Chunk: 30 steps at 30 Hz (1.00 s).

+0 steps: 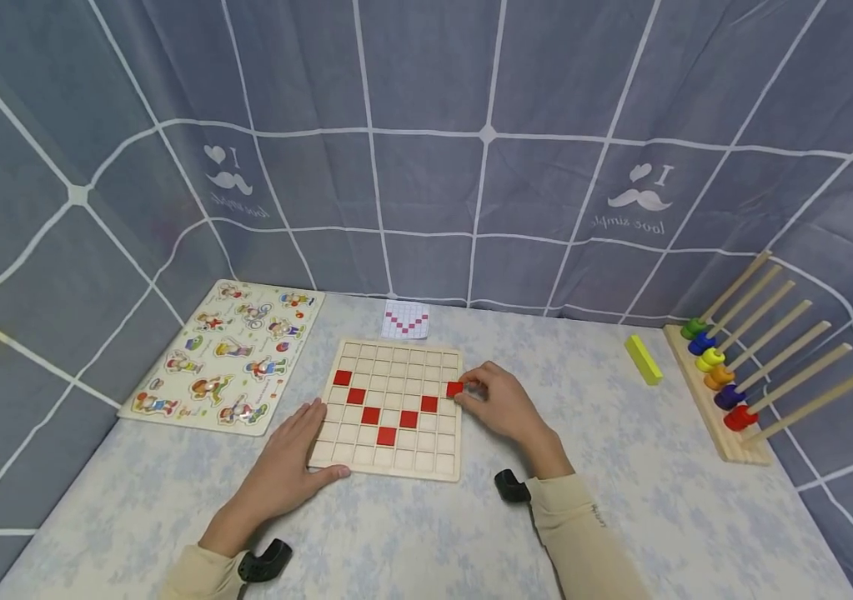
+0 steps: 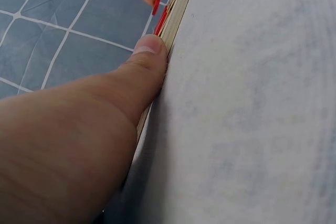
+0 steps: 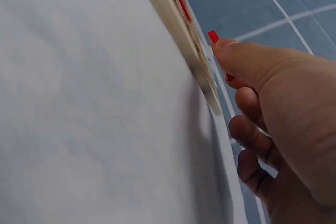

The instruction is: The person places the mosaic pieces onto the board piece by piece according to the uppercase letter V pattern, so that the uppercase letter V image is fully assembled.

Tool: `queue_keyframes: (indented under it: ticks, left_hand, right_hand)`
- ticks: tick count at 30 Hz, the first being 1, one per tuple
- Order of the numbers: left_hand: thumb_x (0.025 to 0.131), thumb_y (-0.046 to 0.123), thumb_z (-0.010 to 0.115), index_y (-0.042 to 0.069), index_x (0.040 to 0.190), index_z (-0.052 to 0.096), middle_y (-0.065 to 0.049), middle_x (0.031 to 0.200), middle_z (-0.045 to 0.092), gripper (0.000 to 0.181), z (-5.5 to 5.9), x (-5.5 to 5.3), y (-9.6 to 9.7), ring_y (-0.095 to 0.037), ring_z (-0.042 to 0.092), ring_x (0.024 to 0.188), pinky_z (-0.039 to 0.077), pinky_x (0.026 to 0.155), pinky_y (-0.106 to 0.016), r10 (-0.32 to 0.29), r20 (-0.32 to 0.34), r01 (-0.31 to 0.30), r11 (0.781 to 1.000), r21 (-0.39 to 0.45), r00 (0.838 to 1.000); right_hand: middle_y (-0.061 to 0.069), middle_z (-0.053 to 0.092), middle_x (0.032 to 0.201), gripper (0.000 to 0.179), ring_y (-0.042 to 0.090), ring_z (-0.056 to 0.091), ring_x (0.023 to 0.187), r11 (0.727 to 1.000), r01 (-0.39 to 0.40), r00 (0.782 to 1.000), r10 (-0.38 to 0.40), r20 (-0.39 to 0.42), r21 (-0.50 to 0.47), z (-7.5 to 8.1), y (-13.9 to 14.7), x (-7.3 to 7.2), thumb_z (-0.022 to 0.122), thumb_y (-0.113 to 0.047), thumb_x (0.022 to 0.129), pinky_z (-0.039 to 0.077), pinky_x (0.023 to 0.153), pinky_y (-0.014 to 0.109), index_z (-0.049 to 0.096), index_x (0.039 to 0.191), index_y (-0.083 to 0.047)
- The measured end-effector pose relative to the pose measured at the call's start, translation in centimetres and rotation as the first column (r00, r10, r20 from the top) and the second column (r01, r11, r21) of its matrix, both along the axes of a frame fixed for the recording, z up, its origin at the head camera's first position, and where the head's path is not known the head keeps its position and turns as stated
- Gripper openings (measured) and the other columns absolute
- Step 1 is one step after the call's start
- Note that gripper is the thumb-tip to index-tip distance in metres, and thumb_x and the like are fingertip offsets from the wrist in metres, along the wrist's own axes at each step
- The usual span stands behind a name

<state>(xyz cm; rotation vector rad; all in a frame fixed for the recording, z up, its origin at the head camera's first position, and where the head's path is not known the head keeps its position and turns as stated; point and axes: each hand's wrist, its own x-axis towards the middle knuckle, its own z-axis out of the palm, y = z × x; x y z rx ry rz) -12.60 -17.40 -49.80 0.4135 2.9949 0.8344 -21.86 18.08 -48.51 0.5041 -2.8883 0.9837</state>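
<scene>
A wooden grid board (image 1: pixel 405 461) lies flat on the table, with several red square tiles (image 1: pixel 386 436) set in its cells in a V shape. My right hand (image 1: pixel 503 403) pinches another red tile (image 3: pixel 212 37) between thumb and forefinger, over the board's right edge. In the right wrist view this tile is tilted and raised above the board, the other fingers curled below. At the board's left side rests my left hand (image 1: pixel 287 454), fingers extended along the edge and thumb on the near left corner. The left wrist view shows that thumb (image 2: pixel 149 48) against the board's edge.
Behind the board lies a pattern card (image 1: pixel 406 320) with a pink V. A picture puzzle board (image 1: pixel 193 343) is at the left. To the right are a yellow block (image 1: pixel 644 360) and a wooden peg stand (image 1: pixel 719 425) with coloured beads and tall rods. A grey curtain (image 1: pixel 426 183) hangs behind.
</scene>
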Motion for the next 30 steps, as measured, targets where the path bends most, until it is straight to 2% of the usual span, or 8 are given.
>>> queue_keyframes:
  ticks: [13,18,30]
  left_hand:
    - [0.085,0.058,0.076,-0.003,0.159,0.029,-0.02,0.167,0.028,0.107,0.1,-0.2,0.3,-0.043,0.024,0.154,0.024,0.121,-0.064,-0.016,0.003,0.016,1.0,-0.004,1.0]
    - [0.085,0.058,0.076,-0.003,0.159,0.029,-0.02,0.167,0.028,0.107,0.2,-0.2,0.3,-0.043,0.024,0.154,0.023,0.121,-0.064,-0.014,0.007,0.014,1.0,0.002,1.0]
    - [0.084,0.061,0.075,-0.001,0.16,0.028,-0.018,0.168,0.027,0.109,-0.1,-0.3,0.0,-0.042,0.024,0.155,0.023,0.122,-0.064,0.008,0.026,-0.008,1.0,-0.001,1.0]
  right_hand:
    - [0.0,0.064,0.096,0.026,0.013,0.052,0.08,0.998,0.051,0.999,-0.051,-0.008,0.043,-0.3,-1.5,0.1,0.076,-0.026,0.093,0.047,0.076,0.032,0.075,0.114,-0.01]
    - [-0.001,0.064,0.096,0.026,0.014,0.055,0.083,0.997,0.065,0.998,-0.065,-0.003,0.031,-0.3,-1.8,0.1,0.077,-0.025,0.092,0.05,0.079,0.033,0.075,0.113,-0.009]
    - [-0.004,0.064,0.086,0.024,0.012,0.053,0.076,0.995,0.099,0.995,-0.1,0.011,0.008,-0.2,-2.5,0.0,0.079,-0.022,0.09,0.047,0.073,0.029,0.079,0.11,-0.008]
